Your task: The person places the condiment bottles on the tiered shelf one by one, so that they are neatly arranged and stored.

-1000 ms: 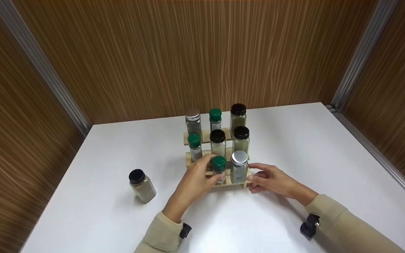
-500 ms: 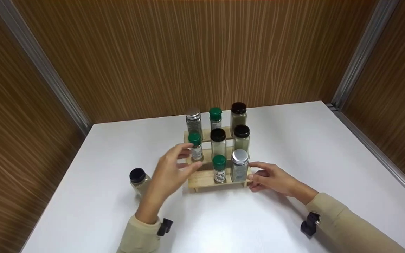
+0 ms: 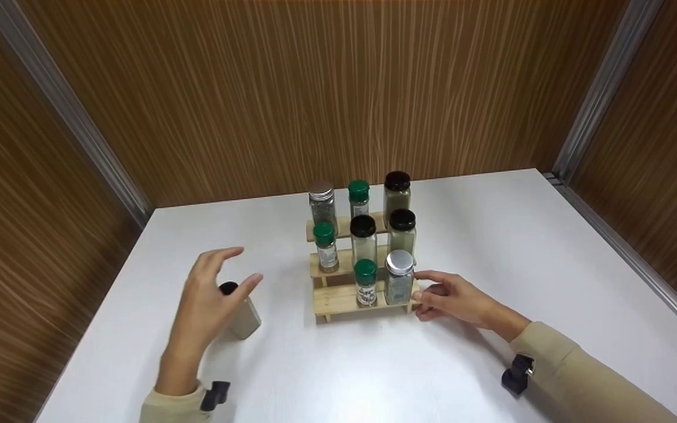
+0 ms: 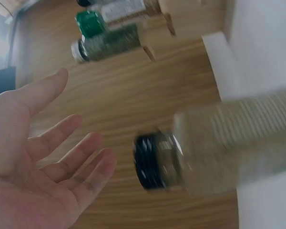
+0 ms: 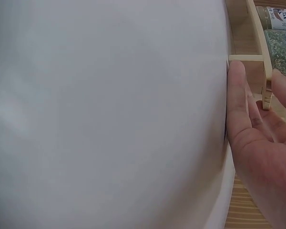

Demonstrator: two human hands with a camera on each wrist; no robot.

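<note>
In the head view my left hand is over the table's left part, fingers and thumb spread wide and holding nothing. A square glass spice jar with a black cap stands just beyond it, partly hidden by the thumb. The left wrist view shows that jar's cap close in front of the fingertips. My right hand grips the right end of a three-tier wooden spice rack. On its lowest tier stand a green-capped jar and a silver-capped jar, beside my right fingers.
The middle tier carries a green-capped jar and two black-capped jars. Along the top tier are a silver-capped jar, a green-capped one and a dark-capped one. Wood-grain panels enclose the white table at the back and sides.
My left hand has let go of the green-capped jar on the lowest tier and moved left to the lone black-capped jar. My right hand stays at the rack's end.
</note>
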